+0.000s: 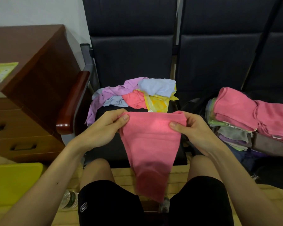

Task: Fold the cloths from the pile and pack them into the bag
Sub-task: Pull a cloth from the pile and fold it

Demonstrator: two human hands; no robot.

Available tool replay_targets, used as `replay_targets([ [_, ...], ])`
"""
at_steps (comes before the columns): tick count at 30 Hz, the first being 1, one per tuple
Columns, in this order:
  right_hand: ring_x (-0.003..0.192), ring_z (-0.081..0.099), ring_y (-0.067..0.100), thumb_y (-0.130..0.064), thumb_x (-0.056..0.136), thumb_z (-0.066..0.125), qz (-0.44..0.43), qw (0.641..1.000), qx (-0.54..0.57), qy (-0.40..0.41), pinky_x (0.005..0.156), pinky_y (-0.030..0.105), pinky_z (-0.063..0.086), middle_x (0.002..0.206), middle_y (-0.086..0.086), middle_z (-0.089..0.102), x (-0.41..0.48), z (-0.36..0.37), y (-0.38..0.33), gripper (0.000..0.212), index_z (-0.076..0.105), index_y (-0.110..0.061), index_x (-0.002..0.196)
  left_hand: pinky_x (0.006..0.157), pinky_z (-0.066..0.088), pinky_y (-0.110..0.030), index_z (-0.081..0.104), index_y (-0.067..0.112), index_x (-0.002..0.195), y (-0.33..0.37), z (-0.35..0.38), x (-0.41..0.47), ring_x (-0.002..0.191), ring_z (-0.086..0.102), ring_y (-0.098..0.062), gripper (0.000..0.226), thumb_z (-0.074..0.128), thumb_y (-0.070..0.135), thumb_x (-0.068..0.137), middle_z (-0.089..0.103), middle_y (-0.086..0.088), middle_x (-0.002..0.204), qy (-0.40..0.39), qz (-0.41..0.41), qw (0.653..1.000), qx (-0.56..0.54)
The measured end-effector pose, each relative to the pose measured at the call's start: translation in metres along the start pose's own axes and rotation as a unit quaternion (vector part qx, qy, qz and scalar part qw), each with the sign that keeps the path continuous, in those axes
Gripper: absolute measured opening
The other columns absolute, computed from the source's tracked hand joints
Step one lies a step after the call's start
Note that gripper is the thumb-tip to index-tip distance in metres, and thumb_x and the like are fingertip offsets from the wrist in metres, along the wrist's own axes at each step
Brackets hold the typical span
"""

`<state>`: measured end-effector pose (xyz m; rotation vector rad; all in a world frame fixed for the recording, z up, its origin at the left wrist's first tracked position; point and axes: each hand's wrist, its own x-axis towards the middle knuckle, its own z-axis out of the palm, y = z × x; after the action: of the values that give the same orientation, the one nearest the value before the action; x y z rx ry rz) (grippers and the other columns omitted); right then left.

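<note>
over the front edge of a dark seat (114,149), seen from the head camera, a pink cloth (151,144) hangs from both hands, its top edge stretched level and its lower part narrowing to a point that drops between the person's knees. the left hand (104,128) pinches the upper left corner, thumb on top of the fabric; the right hand (193,129) pinches the upper right corner the same way, so the hands are apart with the cloth's width between them. behind the cloth, at the back of the same seat, lies a loose pile (134,95) of unfolded cloths in lilac, pale blue, pink and yellow. on the next seat to the right a dark bag (193,105) lies open, holding a stack of folded cloths (235,128) with pink ones on top. a wooden cabinet (31,88) stands at left, and a yellow object (15,181) sits low at the left edge.
</note>
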<state>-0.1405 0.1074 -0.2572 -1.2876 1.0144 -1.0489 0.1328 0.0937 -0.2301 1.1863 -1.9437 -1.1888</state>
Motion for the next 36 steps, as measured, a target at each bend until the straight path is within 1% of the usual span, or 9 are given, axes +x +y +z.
replay_targets([
  [6, 0.084, 0.071, 0.011, -0.017, 0.091, 0.064, 0.051, 0.996, 0.038, 0.068, 0.068, 0.022, 0.056, 0.092, -0.002, 0.076, -0.014, 0.011, 0.022, 0.018, 0.069, -0.015, 0.108, 0.092, 0.046, -0.049, 0.061, -0.005, 0.112, -0.005, 0.024, -0.001, 0.095, 0.055, -0.024, 0.049, 0.048, 0.040, 0.097, 0.064, -0.026, 0.104, 0.020, -0.056, 0.989, -0.133],
  [11, 0.078, 0.071, 0.015, -0.024, 0.090, 0.065, 0.088, 0.988, 0.074, 0.105, 0.061, 0.022, 0.055, 0.086, 0.004, 0.075, -0.022, 0.016, 0.030, 0.019, 0.073, -0.010, 0.101, 0.081, 0.050, -0.023, 0.072, 0.014, 0.102, 0.001, 0.049, 0.007, 0.089, 0.062, -0.014, 0.030, 0.044, 0.024, 0.103, 0.068, -0.004, 0.093, 0.032, -0.089, 0.967, -0.238],
  [17, 0.063, 0.070, 0.013, -0.056, 0.019, 0.097, 0.110, 0.982, 0.144, 0.047, 0.053, 0.025, 0.056, 0.070, 0.003, 0.073, -0.039, 0.024, 0.045, 0.074, 0.077, -0.009, 0.073, 0.071, 0.056, -0.020, 0.071, 0.012, 0.105, 0.016, 0.068, 0.021, 0.087, 0.071, -0.011, 0.029, 0.043, 0.020, 0.104, 0.076, -0.004, 0.097, 0.063, -0.126, 0.918, -0.371],
  [22, 0.077, 0.071, 0.015, -0.017, 0.074, 0.085, 0.126, 0.992, -0.017, -0.012, 0.072, 0.028, 0.054, 0.079, 0.008, 0.076, -0.049, 0.033, 0.061, 0.014, 0.078, -0.006, 0.079, 0.066, 0.057, -0.021, 0.068, 0.013, 0.110, 0.028, 0.075, 0.029, 0.086, 0.073, -0.010, 0.023, 0.047, 0.020, 0.103, 0.077, -0.001, 0.096, 0.076, -0.160, 0.893, -0.415],
  [26, 0.091, 0.069, 0.013, -0.020, 0.079, 0.076, 0.128, 0.984, -0.118, 0.047, 0.080, 0.039, 0.056, 0.092, 0.002, 0.074, -0.047, 0.041, 0.081, 0.017, 0.072, -0.014, 0.094, 0.071, 0.058, -0.021, 0.070, 0.011, 0.107, 0.032, 0.073, 0.033, 0.090, 0.073, -0.010, 0.025, 0.046, 0.017, 0.104, 0.077, -0.002, 0.100, 0.098, -0.161, 0.878, -0.440],
  [29, 0.064, 0.054, 0.010, -0.028, 0.074, 0.063, 0.140, 0.975, -0.168, 0.039, 0.064, 0.047, 0.046, 0.061, 0.007, 0.058, -0.045, 0.043, 0.089, 0.022, 0.057, -0.010, 0.063, 0.071, 0.059, -0.023, 0.068, 0.007, 0.114, 0.031, 0.061, 0.033, 0.089, 0.074, -0.013, 0.026, 0.047, 0.019, 0.104, 0.077, -0.005, 0.100, 0.116, -0.171, 0.862, -0.464],
  [33, 0.061, 0.047, 0.007, -0.029, 0.080, 0.061, 0.247, 0.964, -0.099, 0.016, 0.062, 0.026, 0.035, 0.063, -0.010, 0.051, -0.052, 0.041, 0.069, 0.020, 0.052, -0.020, 0.064, 0.062, 0.060, -0.023, 0.067, 0.009, 0.112, 0.017, 0.034, 0.033, 0.075, 0.074, -0.013, 0.023, 0.048, 0.019, 0.103, 0.077, -0.005, 0.086, 0.174, -0.215, 0.835, -0.475],
  [35, 0.066, 0.062, 0.012, -0.017, 0.076, 0.066, 0.294, 0.948, 0.123, 0.017, 0.063, 0.025, 0.047, 0.079, 0.005, 0.063, -0.056, 0.039, 0.056, 0.011, 0.068, -0.012, 0.085, 0.067, 0.059, -0.027, 0.065, 0.013, 0.121, 0.004, 0.021, 0.033, 0.082, 0.074, -0.015, 0.025, 0.052, 0.022, 0.102, 0.077, -0.005, 0.094, 0.207, -0.241, 0.825, -0.467],
  [36, 0.068, 0.067, 0.018, -0.013, 0.067, 0.072, 0.291, 0.923, 0.251, -0.009, 0.062, 0.027, 0.053, 0.083, 0.013, 0.068, -0.057, 0.036, 0.046, 0.029, 0.073, -0.005, 0.095, 0.071, 0.057, -0.030, 0.066, 0.014, 0.120, -0.001, 0.018, 0.032, 0.084, 0.073, -0.016, 0.025, 0.053, 0.023, 0.101, 0.077, -0.005, 0.094, 0.221, -0.260, 0.819, -0.462],
])
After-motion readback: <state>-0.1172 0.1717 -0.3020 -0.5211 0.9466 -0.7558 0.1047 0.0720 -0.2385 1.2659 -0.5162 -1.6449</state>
